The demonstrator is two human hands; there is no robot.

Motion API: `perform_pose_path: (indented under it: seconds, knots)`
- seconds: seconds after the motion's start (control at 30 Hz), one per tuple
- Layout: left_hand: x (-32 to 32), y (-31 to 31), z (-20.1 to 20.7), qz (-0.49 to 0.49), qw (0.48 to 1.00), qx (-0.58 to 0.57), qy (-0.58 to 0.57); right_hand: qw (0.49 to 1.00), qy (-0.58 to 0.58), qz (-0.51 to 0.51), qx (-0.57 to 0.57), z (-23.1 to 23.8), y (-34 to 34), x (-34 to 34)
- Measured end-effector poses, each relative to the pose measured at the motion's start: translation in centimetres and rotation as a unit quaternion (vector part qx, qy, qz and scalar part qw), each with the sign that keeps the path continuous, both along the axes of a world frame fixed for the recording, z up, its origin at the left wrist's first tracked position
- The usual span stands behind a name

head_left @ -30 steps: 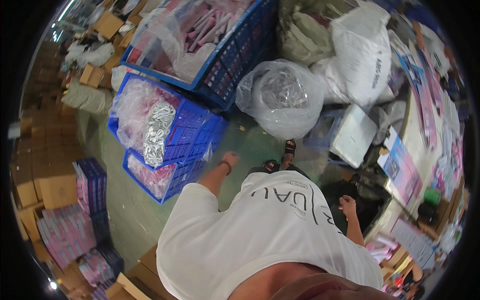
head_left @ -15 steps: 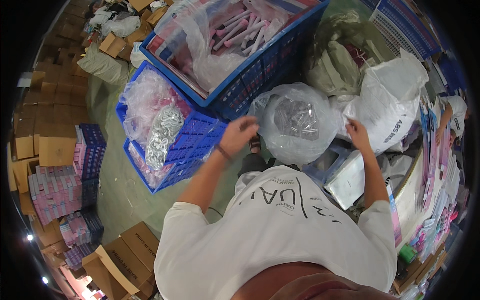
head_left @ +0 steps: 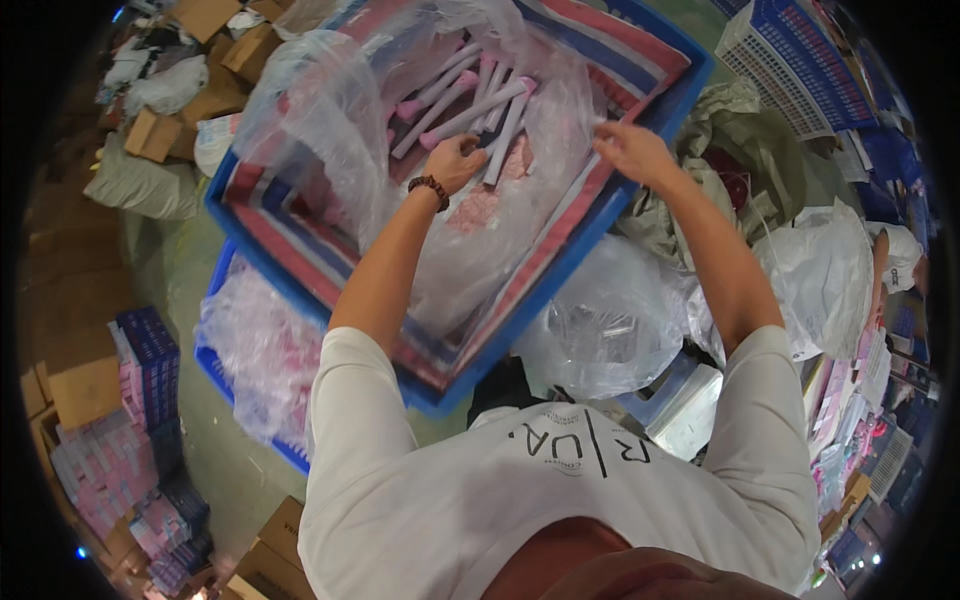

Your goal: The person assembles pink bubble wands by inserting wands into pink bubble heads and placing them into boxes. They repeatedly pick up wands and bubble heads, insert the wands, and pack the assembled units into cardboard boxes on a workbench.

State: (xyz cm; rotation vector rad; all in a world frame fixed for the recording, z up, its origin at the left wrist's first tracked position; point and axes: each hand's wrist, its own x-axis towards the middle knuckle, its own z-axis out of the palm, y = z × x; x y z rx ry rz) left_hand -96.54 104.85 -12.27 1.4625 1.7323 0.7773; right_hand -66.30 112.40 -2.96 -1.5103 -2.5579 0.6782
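Observation:
A large blue crate (head_left: 560,290), lined with a red, white and blue striped woven sheet (head_left: 640,60) and a clear plastic bag (head_left: 465,275), stands before me. Inside lie several pale sticks with pink ends (head_left: 455,98) and some pink pieces (head_left: 475,207). My left hand (head_left: 455,165), a beaded bracelet on its wrist, reaches in right beside the sticks. Its fingers are bent and apart, with nothing visibly held. At the crate's right side my right hand (head_left: 632,155) is stretched out, fingertips by the edge of the plastic bag and the striped sheet.
A clear plastic sack (head_left: 605,310) stands right of the crate, near white sacks (head_left: 820,265) and an olive sack (head_left: 745,165). Partly under the large crate's left side is a smaller blue crate with plastic bags (head_left: 265,345). Cardboard boxes (head_left: 275,560) and stacked pink-and-blue packages (head_left: 105,465) line the left.
Both hands have moved forward from around the clear plastic sack to the large crate. My body has come closer, so the crate now fills the upper middle of the view.

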Motion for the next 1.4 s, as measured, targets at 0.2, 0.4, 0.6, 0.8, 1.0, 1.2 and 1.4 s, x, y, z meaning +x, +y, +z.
perform_pose_path:
  seconds: [0.2, 0.4, 0.6, 0.8, 1.0, 1.2, 1.4]
  knots:
    - [-1.5, 12.1, -13.8, 0.007, 0.986, -0.024, 0.168, 0.994, -0.108, -0.029, -0.002, -1.6, 1.2, -1.0]
    - [-0.5, 19.6, -21.2, 0.031, 0.958, -0.145, 0.244, 0.994, -0.107, -0.021, -0.001, -1.5, 2.2, -1.6]
    - [-0.7, 23.6, -24.5, 0.001, 0.95, -0.177, 0.257, 0.996, -0.068, 0.04, 0.046, -2.2, 2.8, -1.1]
    - [-0.8, 22.8, -26.2, 0.058, 0.955, -0.259, 0.13, 0.995, -0.08, 0.05, 0.045, -2.2, 2.8, -1.0]
    - [1.2, 13.9, -28.0, 0.101, 0.937, -0.315, 0.112, 0.996, -0.059, 0.042, 0.06, -1.9, 2.6, -1.2]
    - [0.9, 7.6, -30.2, 0.195, 0.931, -0.308, 0.001, 0.996, -0.063, 0.022, 0.054, -2.2, 2.5, -1.0]
    - [0.3, 15.5, -26.3, 0.111, 0.963, -0.226, -0.095, 0.997, -0.048, 0.007, 0.053, -2.1, 2.2, -1.3]
